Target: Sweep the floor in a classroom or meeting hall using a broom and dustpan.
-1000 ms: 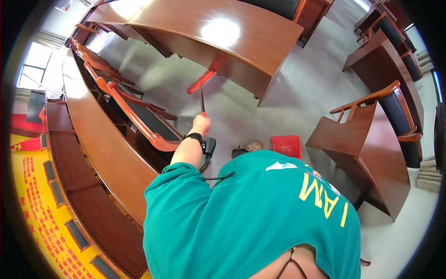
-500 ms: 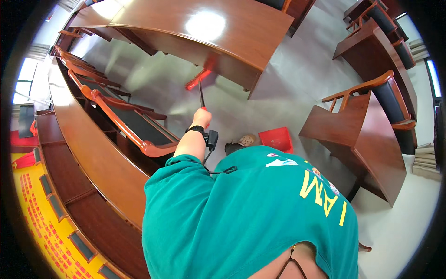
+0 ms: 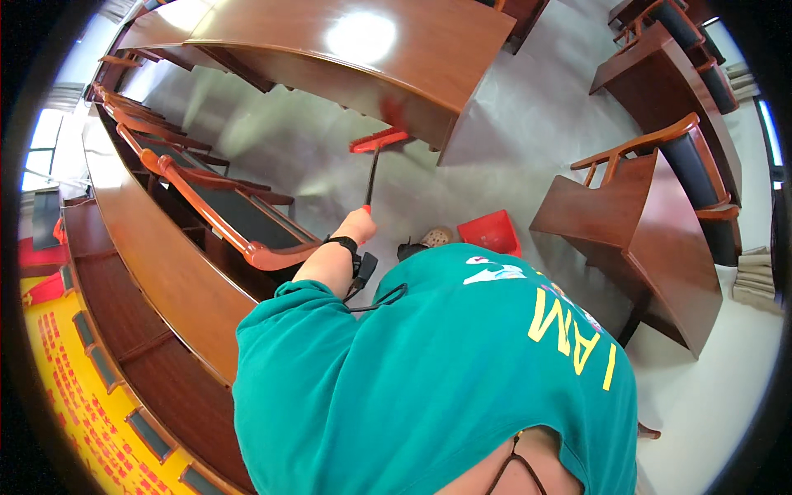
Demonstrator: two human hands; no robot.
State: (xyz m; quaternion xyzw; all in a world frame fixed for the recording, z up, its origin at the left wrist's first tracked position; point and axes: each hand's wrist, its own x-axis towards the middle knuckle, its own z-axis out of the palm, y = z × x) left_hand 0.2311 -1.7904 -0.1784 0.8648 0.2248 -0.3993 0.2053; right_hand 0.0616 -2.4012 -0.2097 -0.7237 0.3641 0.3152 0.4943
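My left hand (image 3: 357, 225) is closed around the handle of a broom (image 3: 378, 141) with a red bristled head and a dark stick. The arm reaches forward and the broom head rests low over the grey floor, beside the dark wood panel under the long table. A red dustpan (image 3: 490, 233) lies on the floor to the right, next to my shoe (image 3: 436, 238), partly hidden by my green shirt. My right hand does not show; my body covers that side.
A long brown table (image 3: 330, 37) stands ahead. Wooden chairs with dark padding (image 3: 247, 216) line a curved desk (image 3: 157, 239) on the left. To the right stand another desk (image 3: 635, 239) and a chair (image 3: 689, 173). Grey floor (image 3: 511, 148) runs between them.
The broom head has swung to the right along the floor and now lies more crosswise. My left hand has drawn a little nearer to me. The dustpan stays about where it was.
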